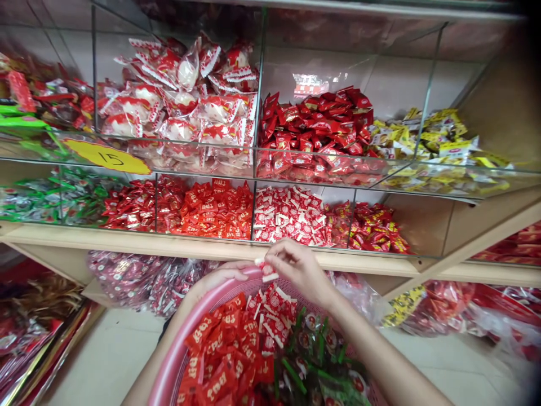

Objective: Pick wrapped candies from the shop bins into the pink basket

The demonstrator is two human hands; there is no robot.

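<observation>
A pink basket holds orange-red packets, red-and-white wrapped candies and green-and-dark wrapped candies. My left hand lies at the basket's far rim, its fingers curled there; whether they grip the rim is partly hidden. Above that rim, my right hand pinches a red-and-white candy between thumb and fingers, close to the left fingertips. Behind the hands, more red-and-white candies fill a clear bin on the lower shelf.
A wooden shelf edge runs just beyond the basket. Clear-walled bins above hold red packets, yellow packets and large white-and-red packs. A yellow tag reads 15. Bagged candies sit underneath.
</observation>
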